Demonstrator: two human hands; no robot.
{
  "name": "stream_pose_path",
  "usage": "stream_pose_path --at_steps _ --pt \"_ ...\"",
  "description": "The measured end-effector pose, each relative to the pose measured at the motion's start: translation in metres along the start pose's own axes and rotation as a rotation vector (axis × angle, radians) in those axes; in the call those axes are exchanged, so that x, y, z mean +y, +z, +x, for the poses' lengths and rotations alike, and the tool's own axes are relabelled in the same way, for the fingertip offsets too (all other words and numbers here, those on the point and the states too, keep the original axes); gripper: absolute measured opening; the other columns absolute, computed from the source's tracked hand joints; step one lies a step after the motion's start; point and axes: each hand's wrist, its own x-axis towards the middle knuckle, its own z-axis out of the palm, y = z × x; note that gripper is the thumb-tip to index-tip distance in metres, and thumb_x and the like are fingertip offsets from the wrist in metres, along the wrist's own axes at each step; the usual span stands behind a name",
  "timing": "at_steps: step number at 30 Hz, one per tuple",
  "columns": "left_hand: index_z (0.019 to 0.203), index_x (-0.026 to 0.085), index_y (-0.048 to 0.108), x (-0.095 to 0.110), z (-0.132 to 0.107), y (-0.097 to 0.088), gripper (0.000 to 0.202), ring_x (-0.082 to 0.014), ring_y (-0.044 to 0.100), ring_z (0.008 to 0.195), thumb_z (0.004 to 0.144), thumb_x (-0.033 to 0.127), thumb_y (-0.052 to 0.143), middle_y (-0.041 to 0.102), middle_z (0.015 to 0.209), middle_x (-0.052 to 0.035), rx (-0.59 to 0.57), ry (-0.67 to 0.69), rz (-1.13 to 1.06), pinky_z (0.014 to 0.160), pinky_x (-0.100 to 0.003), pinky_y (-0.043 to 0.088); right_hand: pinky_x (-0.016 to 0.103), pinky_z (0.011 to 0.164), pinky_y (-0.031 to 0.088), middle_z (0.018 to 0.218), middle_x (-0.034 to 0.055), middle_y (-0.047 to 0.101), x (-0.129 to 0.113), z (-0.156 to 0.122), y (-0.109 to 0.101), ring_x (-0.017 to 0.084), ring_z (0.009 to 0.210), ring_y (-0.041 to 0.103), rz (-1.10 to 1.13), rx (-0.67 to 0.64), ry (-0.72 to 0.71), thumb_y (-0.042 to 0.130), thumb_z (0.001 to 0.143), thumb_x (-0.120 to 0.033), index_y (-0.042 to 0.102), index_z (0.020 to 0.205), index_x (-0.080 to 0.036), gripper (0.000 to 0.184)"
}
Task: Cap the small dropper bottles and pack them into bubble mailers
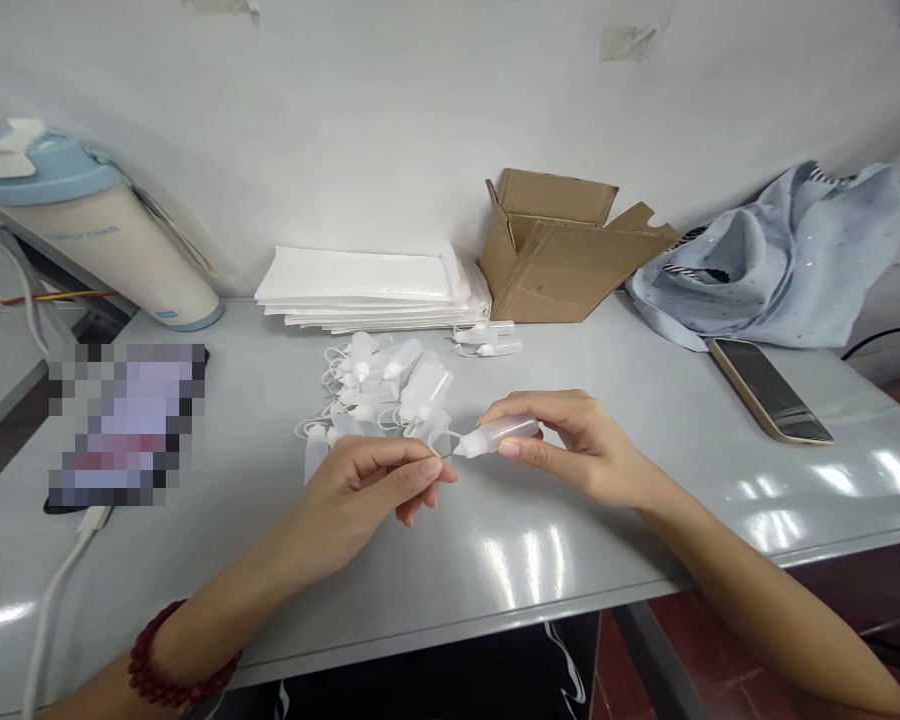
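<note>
Between the thumb and fingers of my right hand (570, 440) lies a small translucent squeeze bottle (506, 433), tilted with its white nozzle toward the left. A thin metal needle tip runs from the nozzle to my left hand (390, 475). That hand is closed in a pinch at the needle's end, on the small tethered cap, which the fingertips mostly hide. A white loop (441, 436) curves from the bottle's neck to these fingertips. Just behind my left hand, a pile of similar bottles (426, 385) with white loops lies on the grey table (615, 560).
Two more bottles (499, 347) lie before an open cardboard box (562, 265). Left of it is a stack of white envelopes (360, 280). A phone (772, 390) and a light blue bag (787, 260) are right; a tumbler (112, 230) and a cabled phone (131, 425) are left.
</note>
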Motion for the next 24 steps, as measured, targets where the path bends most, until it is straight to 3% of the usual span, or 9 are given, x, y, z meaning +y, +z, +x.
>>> stream_pose_path --at_steps 16,24 --pt "0.076 0.017 0.069 -0.003 0.002 0.003 0.027 -0.0081 0.050 0.049 0.088 0.033 0.052 0.060 0.062 0.0020 -0.081 -0.039 -0.027 0.053 -0.022 0.042 0.028 0.068 0.045 0.085 0.0029 0.064 0.008 -0.001 0.010 0.014 0.073 0.056 -0.134 -0.035 -0.163 0.055 0.090 -0.024 0.063 0.106 -0.019 0.018" --pt "0.077 0.017 0.069 -0.007 0.001 0.006 0.025 -0.0067 0.051 0.047 0.088 0.030 0.052 0.060 0.062 0.0030 -0.057 -0.027 -0.102 0.051 -0.021 0.041 0.031 0.067 0.049 0.087 0.0084 0.062 0.017 0.001 0.021 0.017 0.077 0.055 -0.204 0.065 -0.351 0.051 0.091 -0.016 0.061 0.109 -0.015 0.020"
